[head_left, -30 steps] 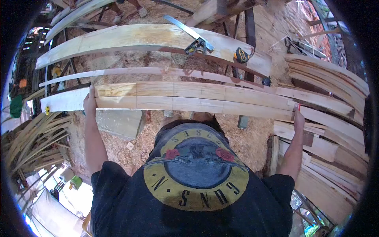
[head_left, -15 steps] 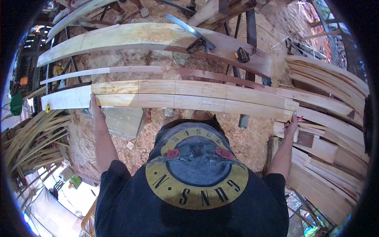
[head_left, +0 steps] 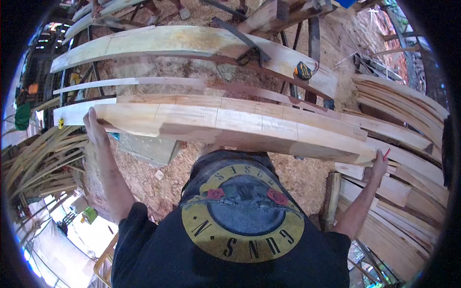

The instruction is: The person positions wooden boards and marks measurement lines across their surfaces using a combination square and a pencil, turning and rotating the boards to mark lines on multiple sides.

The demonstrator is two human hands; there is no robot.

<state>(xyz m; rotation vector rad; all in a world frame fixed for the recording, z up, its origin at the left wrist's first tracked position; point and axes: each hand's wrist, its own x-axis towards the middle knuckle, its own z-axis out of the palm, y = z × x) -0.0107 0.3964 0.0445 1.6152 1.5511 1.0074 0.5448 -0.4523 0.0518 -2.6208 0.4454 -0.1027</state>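
Observation:
A long, slightly curved wooden board (head_left: 230, 122) with thin lines marked across it lies across my front, its near side face showing. At its left end my left hand (head_left: 96, 128) is closed on the wood. My right hand (head_left: 379, 165) grips the right end, and a slim red pencil (head_left: 387, 154) sticks out from its fingers. Just behind it is a second board (head_left: 192, 100) of similar curve, partly covered by the one I hold. A yellow tape measure (head_left: 61, 123) rests near the left end of the boards.
Farther off, a wide curved plank (head_left: 158, 41) carries a dark square (head_left: 240, 38) and a black-and-yellow tape measure (head_left: 303, 70). Stacked boards (head_left: 398, 225) fill the right side; thin offcuts (head_left: 43, 168) pile up at left. Sawdust covers the ground (head_left: 307, 187). Another person's legs show at the top.
The near board has come apart from the board behind it and tilted, so its side face shows. My left hand has moved left, my right hand right and slightly nearer.

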